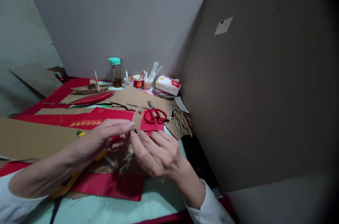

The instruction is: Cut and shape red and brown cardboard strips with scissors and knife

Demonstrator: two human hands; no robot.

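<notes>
over the table (164, 199), left hand (112, 133) and right hand (159, 153) are pinching what seems a cardboard strip (137, 119); red scissors (152, 109) are lying beyond

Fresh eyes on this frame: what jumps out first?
Probably the left hand and right hand, meeting mid-frame at a small cardboard strip. Next, the red-handled scissors, lying just beyond the right hand. Then the bottle with a turquoise lid, upright at the back of the table near the wall.
</notes>
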